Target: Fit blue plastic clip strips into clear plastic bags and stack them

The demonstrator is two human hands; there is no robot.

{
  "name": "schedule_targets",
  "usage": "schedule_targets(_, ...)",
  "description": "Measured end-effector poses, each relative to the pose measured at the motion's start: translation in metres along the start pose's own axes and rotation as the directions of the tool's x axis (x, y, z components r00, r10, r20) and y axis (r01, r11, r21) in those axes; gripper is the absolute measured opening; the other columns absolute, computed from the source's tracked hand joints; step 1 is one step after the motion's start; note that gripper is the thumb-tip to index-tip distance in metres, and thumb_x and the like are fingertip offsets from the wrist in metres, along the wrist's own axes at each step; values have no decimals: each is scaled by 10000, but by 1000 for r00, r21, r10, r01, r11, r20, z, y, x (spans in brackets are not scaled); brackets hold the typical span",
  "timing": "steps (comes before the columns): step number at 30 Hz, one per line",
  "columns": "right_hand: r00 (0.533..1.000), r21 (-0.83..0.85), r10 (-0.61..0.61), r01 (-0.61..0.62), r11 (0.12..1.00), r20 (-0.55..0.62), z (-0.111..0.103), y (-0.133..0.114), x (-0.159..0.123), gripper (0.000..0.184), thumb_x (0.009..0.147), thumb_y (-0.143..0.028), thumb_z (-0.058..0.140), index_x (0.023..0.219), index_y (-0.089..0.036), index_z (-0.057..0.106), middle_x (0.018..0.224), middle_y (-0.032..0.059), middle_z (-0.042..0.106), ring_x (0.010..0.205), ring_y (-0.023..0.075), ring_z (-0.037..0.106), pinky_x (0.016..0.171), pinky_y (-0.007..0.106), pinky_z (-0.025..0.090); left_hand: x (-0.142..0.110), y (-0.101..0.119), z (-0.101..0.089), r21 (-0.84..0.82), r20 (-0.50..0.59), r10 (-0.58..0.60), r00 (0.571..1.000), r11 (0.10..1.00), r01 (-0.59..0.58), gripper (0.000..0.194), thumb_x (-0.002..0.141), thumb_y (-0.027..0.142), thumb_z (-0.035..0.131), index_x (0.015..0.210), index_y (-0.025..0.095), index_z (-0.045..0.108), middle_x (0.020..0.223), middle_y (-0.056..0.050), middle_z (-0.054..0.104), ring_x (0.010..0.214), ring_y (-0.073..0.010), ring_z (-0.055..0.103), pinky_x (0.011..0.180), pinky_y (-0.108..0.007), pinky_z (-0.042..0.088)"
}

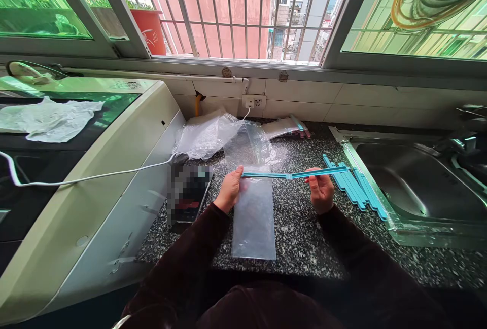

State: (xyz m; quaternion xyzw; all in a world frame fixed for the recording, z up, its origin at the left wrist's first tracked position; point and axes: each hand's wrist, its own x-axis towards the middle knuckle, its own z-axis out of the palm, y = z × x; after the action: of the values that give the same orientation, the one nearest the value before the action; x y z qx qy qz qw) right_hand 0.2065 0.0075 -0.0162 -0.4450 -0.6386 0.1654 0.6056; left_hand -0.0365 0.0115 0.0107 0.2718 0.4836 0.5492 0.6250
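Observation:
My left hand [229, 188] and my right hand [320, 191] both pinch a long thin teal plastic strip [281, 174], held level above the speckled granite counter [300, 232]. The left fingers grip its left end, the right fingers grip it nearer its right part. A clear narrow plastic bag [254, 222] lies flat on the counter just below the strip, between my hands. A pile of several more teal strips [355, 189] lies to the right, beside the sink.
A steel sink [418, 187] fills the right side. A washing machine [76, 177] with a white cable stands at left. Crumpled clear bags [213, 136] and a blurred dark device [188, 194] sit on the counter. A barred window is behind.

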Motion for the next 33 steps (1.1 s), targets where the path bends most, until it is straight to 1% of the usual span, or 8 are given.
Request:
schedule_targets(4, 990, -10, -45, 46, 999, 134, 3, -5, 3, 279, 807, -421, 560, 963, -190, 550, 835, 49, 605, 711, 157, 588, 617, 296, 518, 1, -3, 1, -1, 18, -2, 1000, 1000, 2, 458, 578, 560, 701, 596, 143, 515, 445, 47, 485, 371, -64, 409, 351, -191, 274)
schedule_targets(8, 951, -62, -94, 117, 991, 293, 6, -7, 6, 283, 767, -397, 627, 954, -192, 570, 813, 41, 613, 718, 157, 593, 632, 308, 524, 0, -6, 1, 5, 40, -3, 999, 1000, 3, 473, 561, 576, 703, 599, 141, 522, 449, 50, 474, 373, -62, 397, 353, -195, 263)
schedule_targets(13, 921, -108, -182, 231, 967, 343, 6, -5, 6, 133, 785, -322, 620, 840, -202, 609, 773, 40, 644, 724, 171, 608, 642, 330, 523, 2, -9, -1, 33, 50, -16, 999, 999, 14, 489, 552, 595, 699, 606, 140, 526, 452, 42, 489, 372, -65, 396, 361, -200, 261)
schedule_targets(18, 911, -134, -247, 304, 943, 330, 6, -5, 6, 90, 787, -291, 620, 807, -204, 618, 740, 34, 654, 696, 171, 611, 634, 334, 516, 2, -8, -2, 27, 73, -27, 997, 999, 25, 522, 499, 610, 716, 619, 137, 530, 483, 37, 512, 392, -65, 412, 379, -195, 264)
schedule_targets(22, 940, -145, -209, 254, 956, 269, 5, -6, 6, 102, 794, -308, 612, 800, -206, 618, 732, 32, 648, 680, 168, 607, 623, 328, 514, 0, -6, -3, 70, 173, -49, 984, 997, 37, 472, 459, 503, 784, 610, 136, 529, 466, 54, 490, 391, -46, 383, 403, -182, 246)
schedule_targets(25, 974, -136, -170, 191, 972, 151, 0, -6, 9, 118, 789, -319, 616, 809, -202, 617, 756, 34, 645, 670, 161, 603, 606, 313, 512, -1, -7, -4, 93, 227, -49, 973, 995, 28, 419, 449, 397, 815, 648, 126, 565, 518, 41, 530, 444, -54, 426, 448, -180, 282)
schedule_targets(29, 997, -168, -70, 66, 984, -15, -6, -1, 14, 178, 778, -369, 621, 816, -195, 621, 774, 36, 648, 624, 151, 593, 569, 302, 511, -5, -8, -2, 107, 290, -46, 956, 994, 16, 391, 480, 391, 802, 684, 121, 607, 552, 28, 548, 474, -62, 440, 477, -188, 306)
schedule_targets(33, 996, -228, -87, 89, 969, 22, -4, 1, 14, 196, 774, -386, 620, 785, -191, 624, 748, 37, 653, 575, 140, 572, 539, 294, 508, -10, -9, 0, 104, 368, -17, 930, 994, -23, 397, 510, 417, 785, 734, 119, 649, 515, 41, 507, 461, -60, 416, 471, -195, 306)
